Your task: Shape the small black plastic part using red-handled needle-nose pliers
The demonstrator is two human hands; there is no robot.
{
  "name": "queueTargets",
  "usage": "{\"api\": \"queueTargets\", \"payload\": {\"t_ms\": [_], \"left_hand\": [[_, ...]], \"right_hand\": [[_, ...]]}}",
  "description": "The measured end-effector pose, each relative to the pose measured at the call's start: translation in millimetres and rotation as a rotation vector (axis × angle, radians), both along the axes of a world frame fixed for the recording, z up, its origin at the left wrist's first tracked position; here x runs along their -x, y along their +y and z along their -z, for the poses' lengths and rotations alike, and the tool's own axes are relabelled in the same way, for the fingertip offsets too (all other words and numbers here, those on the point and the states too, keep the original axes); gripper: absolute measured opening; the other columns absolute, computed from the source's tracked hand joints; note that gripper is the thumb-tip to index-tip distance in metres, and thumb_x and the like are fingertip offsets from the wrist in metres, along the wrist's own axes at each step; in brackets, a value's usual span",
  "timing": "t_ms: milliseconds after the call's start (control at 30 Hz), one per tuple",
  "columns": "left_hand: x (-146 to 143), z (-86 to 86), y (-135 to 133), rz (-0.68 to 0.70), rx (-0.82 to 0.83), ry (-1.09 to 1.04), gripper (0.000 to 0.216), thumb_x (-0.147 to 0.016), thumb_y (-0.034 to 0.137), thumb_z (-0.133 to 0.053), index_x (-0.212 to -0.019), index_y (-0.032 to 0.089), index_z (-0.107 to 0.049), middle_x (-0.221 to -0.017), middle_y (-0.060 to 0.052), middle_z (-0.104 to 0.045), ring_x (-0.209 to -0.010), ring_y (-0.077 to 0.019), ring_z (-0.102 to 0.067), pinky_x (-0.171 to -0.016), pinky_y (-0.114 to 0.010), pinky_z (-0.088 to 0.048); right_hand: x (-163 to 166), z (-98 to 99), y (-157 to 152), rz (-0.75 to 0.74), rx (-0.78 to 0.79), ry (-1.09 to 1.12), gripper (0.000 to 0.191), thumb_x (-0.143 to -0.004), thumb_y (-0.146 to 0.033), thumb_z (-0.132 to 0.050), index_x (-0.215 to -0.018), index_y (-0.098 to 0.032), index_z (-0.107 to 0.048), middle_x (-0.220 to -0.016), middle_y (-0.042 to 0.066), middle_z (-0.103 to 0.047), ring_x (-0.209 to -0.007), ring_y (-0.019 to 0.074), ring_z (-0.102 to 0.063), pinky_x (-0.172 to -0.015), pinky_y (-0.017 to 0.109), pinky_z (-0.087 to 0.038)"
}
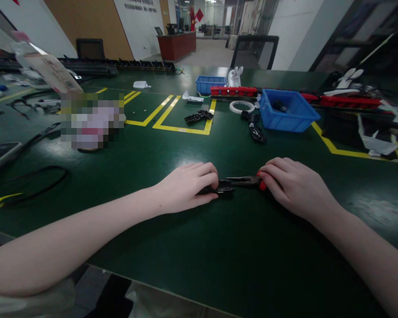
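My left hand (189,187) rests on the green table (199,256) with its fingers curled over a small black part (220,189). My right hand (293,185) is closed round the red handles of a pair of pliers (245,180). The pliers' dark jaws point left and meet the black part between my hands. Most of the part is hidden under my left fingers.
A blue bin (287,110) stands at the back right, with a smaller blue bin (209,84) and red trays (234,91) behind it. Black parts (199,116) lie inside yellow floor-tape lines; others (255,130) lie beside the bin. A white tape ring (241,106), cables (29,185) and a phone (1,154) lie around.
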State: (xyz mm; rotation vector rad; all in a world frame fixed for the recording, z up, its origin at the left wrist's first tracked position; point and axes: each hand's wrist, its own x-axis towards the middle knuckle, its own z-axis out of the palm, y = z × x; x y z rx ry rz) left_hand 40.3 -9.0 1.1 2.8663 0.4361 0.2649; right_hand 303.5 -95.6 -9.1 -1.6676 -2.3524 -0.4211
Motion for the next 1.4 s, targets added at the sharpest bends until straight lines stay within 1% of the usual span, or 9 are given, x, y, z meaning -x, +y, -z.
{"api": "queueTargets", "payload": {"t_ms": [167, 433, 633, 767, 867, 1100, 1233, 1300, 1400], "left_hand": [[-2, -2.2, -1, -0.020, 0.048, 0.034, 0.015, -0.087, 0.029, -0.058, -0.094, 0.017, -0.053, -0.102, -0.003, -0.055, -0.088, -0.0161, -0.052, -0.073, -0.027, -0.043], [-1, -2.7, 0, 0.000, 0.084, 0.004, 0.014, -0.087, 0.030, -0.057, -0.093, 0.017, -0.054, -0.104, -0.003, -0.054, -0.091, -0.0167, -0.052, -0.077, -0.029, -0.042], [-1, 0.5, 1, -0.001, 0.191, -0.095, 0.011, -0.086, 0.027, -0.060, -0.092, 0.018, -0.058, -0.110, -0.004, -0.055, -0.096, -0.0168, -0.054, -0.084, -0.029, -0.044], [-1, 3.5, 1, 0.013, 0.195, -0.163, 0.008, -0.084, 0.023, -0.063, -0.090, 0.018, -0.063, -0.114, -0.005, -0.055, -0.102, -0.0179, -0.053, -0.090, -0.032, -0.043], [-1, 4.8, 1, 0.018, 0.190, -0.196, 0.006, -0.083, 0.022, -0.064, -0.088, 0.019, -0.066, -0.113, -0.003, -0.057, -0.101, -0.0178, -0.054, -0.091, -0.034, -0.042], [0, -0.2, 1, 0.002, 0.325, -0.148, 0.007, -0.083, 0.020, -0.065, -0.087, 0.016, -0.062, -0.105, -0.004, -0.056, -0.098, -0.0162, -0.054, -0.085, -0.030, -0.046], [2, -6.8, 5, 0.005, 0.326, -0.085, 0.009, -0.083, 0.023, -0.065, -0.086, 0.015, -0.061, -0.103, -0.003, -0.055, -0.095, -0.0161, -0.054, -0.083, -0.030, -0.047], [3, -9.5, 7, 0.027, 0.325, -0.053, 0.009, -0.083, 0.022, -0.065, -0.087, 0.015, -0.062, -0.104, -0.003, -0.056, -0.095, -0.0160, -0.054, -0.083, -0.030, -0.047], [3, -10.4, 7, 0.045, 0.309, -0.041, 0.008, -0.084, 0.021, -0.064, -0.088, 0.015, -0.062, -0.105, -0.004, -0.056, -0.097, -0.0166, -0.054, -0.084, -0.031, -0.047]], "right_hand": [[0, -0.3, -1, 0.006, 0.025, 0.017, 0.032, -0.094, -0.031, -0.037, -0.093, -0.013, -0.064, -0.092, 0.010, -0.064, -0.081, 0.0218, -0.058, -0.069, 0.037, -0.047], [-5, 1.8, 0, -0.004, 0.064, 0.029, 0.038, -0.095, -0.035, -0.033, -0.098, -0.015, -0.064, -0.097, 0.011, -0.065, -0.086, 0.0226, -0.059, -0.074, 0.038, -0.049], [-3, 2.9, -4, -0.015, -0.071, -0.070, 0.045, -0.094, -0.041, -0.033, -0.111, -0.010, -0.061, -0.107, 0.016, -0.063, -0.097, 0.0283, -0.058, -0.082, 0.045, -0.049], [8, 2.6, -7, -0.105, -0.151, -0.080, 0.045, -0.093, -0.042, -0.034, -0.112, -0.010, -0.061, -0.106, 0.016, -0.062, -0.095, 0.0297, -0.058, -0.082, 0.047, -0.048], [10, 2.7, -6, -0.116, -0.132, -0.070, 0.046, -0.093, -0.045, -0.034, -0.110, -0.012, -0.061, -0.105, 0.015, -0.063, -0.095, 0.0298, -0.059, -0.082, 0.048, -0.048], [1, 6.7, -7, -0.031, 0.024, 0.002, 0.048, -0.090, -0.053, -0.038, -0.113, -0.017, -0.059, -0.111, 0.013, -0.061, -0.099, 0.0280, -0.058, -0.084, 0.046, -0.049], [-5, 4.6, -8, 0.009, 0.038, -0.001, 0.055, -0.087, -0.059, -0.038, -0.118, -0.018, -0.055, -0.115, 0.014, -0.059, -0.102, 0.0322, -0.057, -0.084, 0.052, -0.048], [-8, 1.3, -9, 0.020, 0.026, 0.010, 0.056, -0.086, -0.058, -0.039, -0.120, -0.017, -0.054, -0.114, 0.017, -0.059, -0.101, 0.0344, -0.057, -0.083, 0.054, -0.047], [-3, -3.2, -12, -0.010, 0.025, 0.061, 0.045, -0.088, -0.049, -0.044, -0.118, -0.017, -0.054, -0.113, 0.017, -0.060, -0.101, 0.0341, -0.057, -0.085, 0.054, -0.045]]}}
